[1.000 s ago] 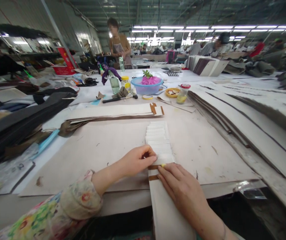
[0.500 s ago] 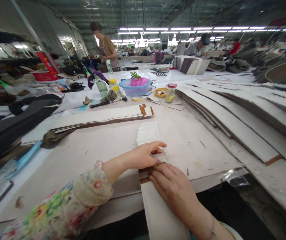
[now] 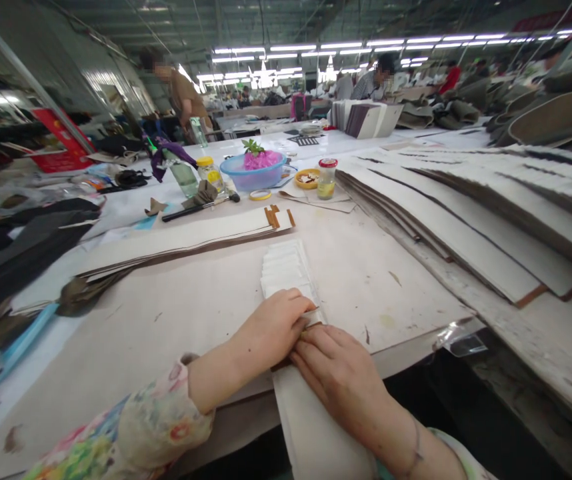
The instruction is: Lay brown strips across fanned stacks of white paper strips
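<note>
A long pale strip [image 3: 316,433] with a brown end hangs over the table's near edge. My left hand [image 3: 271,327] rests on its upper end with fingers curled and pressed down beside a fanned stack of small white pieces [image 3: 286,270]. My right hand [image 3: 339,373] lies flat on the strip, fingertips pushed against the brown edge and touching my left hand.
A stack of long pale strips [image 3: 181,240] lies across the table behind. Many more strips [image 3: 466,220] are spread at the right. A blue bowl [image 3: 256,175], jars [image 3: 326,180], a brush [image 3: 201,208] and dark fabric [image 3: 31,247] stand farther back. Other people work in the distance.
My left hand's fingers have curled from stretched over the white pieces to pressed down at the strip's end. The view has swung to the right; my right hand stays on the strip.
</note>
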`<state>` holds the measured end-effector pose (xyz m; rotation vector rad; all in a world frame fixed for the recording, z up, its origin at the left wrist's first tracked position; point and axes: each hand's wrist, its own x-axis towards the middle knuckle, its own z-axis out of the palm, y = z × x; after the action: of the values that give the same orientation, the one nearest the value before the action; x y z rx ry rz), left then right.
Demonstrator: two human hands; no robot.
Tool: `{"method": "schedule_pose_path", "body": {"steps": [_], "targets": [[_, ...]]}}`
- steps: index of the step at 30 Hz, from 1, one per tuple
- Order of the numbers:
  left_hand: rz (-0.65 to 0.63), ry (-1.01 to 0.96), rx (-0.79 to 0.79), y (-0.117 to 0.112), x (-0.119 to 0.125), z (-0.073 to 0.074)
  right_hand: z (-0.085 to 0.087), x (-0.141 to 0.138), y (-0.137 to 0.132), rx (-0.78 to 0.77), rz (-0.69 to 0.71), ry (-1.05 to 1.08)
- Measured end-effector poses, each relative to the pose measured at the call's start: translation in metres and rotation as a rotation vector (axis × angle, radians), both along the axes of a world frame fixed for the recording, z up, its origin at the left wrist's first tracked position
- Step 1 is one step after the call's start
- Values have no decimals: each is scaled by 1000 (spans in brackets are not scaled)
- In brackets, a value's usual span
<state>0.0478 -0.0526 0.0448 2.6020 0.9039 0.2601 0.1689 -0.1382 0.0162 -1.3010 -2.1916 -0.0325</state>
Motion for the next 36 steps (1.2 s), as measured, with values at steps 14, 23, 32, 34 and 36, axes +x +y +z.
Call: {"method": "schedule_pose_path", "body": {"steps": [14, 23, 32, 34, 36], "targets": [[-60, 1, -6, 1, -2, -5, 1, 0, 0, -41, -3, 47], [-91, 73, 45, -6, -4, -3, -7, 5, -1, -3, -158, 194], [-10, -71, -76, -1, -18, -6, -15, 12, 12, -72, -103, 145], [37, -97, -116, 0, -26, -6, -14, 13, 12, -70, -84, 106], [74, -114, -134, 0, -31, -6, -13, 13, 13, -63, -66, 78]]}}
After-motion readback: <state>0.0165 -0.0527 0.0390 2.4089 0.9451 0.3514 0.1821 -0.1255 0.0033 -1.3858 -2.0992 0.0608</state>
